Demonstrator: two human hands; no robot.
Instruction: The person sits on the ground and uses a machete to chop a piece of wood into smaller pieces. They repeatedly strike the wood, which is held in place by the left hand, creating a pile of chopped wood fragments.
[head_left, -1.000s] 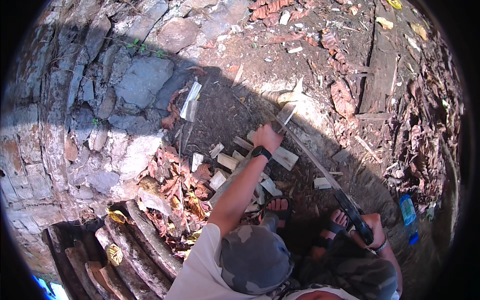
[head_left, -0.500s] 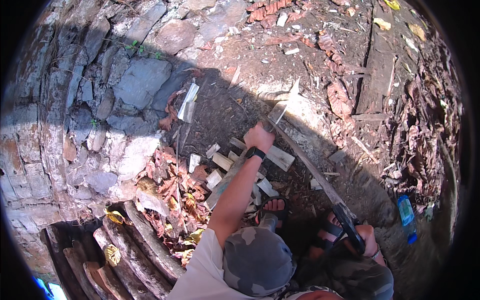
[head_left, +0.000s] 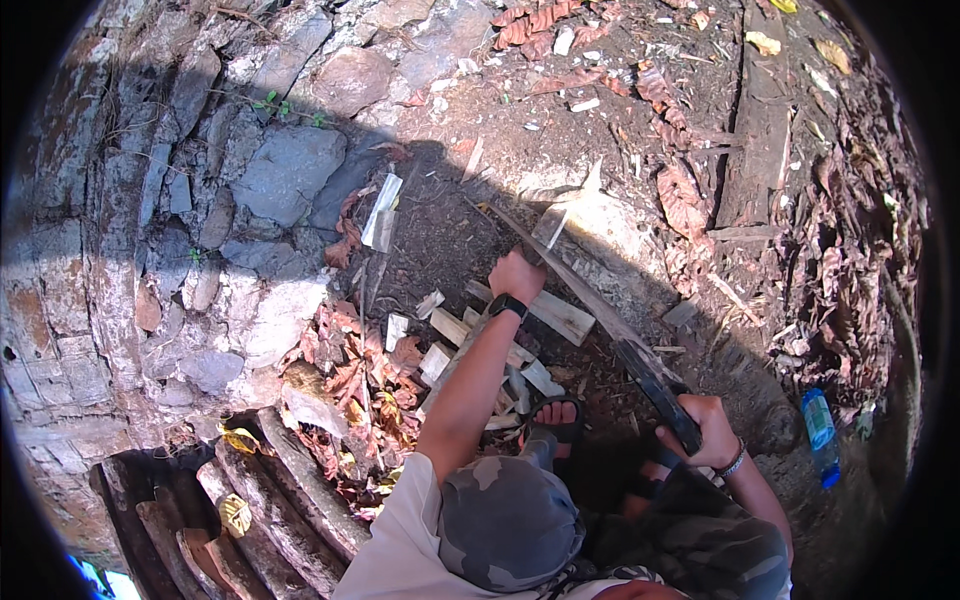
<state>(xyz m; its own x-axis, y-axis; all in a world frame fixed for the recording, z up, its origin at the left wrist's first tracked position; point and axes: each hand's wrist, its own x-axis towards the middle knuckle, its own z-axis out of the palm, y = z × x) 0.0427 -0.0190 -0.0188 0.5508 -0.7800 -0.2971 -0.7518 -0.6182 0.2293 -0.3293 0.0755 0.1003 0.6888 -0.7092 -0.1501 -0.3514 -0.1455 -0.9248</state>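
My right hand [head_left: 705, 432] is wrapped round the black handle of a long handsaw [head_left: 590, 295], its brownish blade slanting up and left. The blade crosses a pale strip of wood [head_left: 551, 225], whose end shows just beyond it. On the near side of the blade, my left hand [head_left: 517, 275] is closed round the strip, though the hand hides most of what it grips. Below that hand lie short cut wood blocks [head_left: 562, 318], close to my sandalled foot [head_left: 555, 415].
A stone wall [head_left: 290, 175] rises on the left. Curved dark logs [head_left: 275, 500] lie at the lower left beside dry leaves [head_left: 345, 385]. A blue plastic bottle [head_left: 820, 435] rests on the ground at the right. A long plank [head_left: 752, 140] lies at the upper right.
My right hand has pushed the saw forward and to the left, so its tip now reaches past the wood strip. My left hand has stayed nearly in place.
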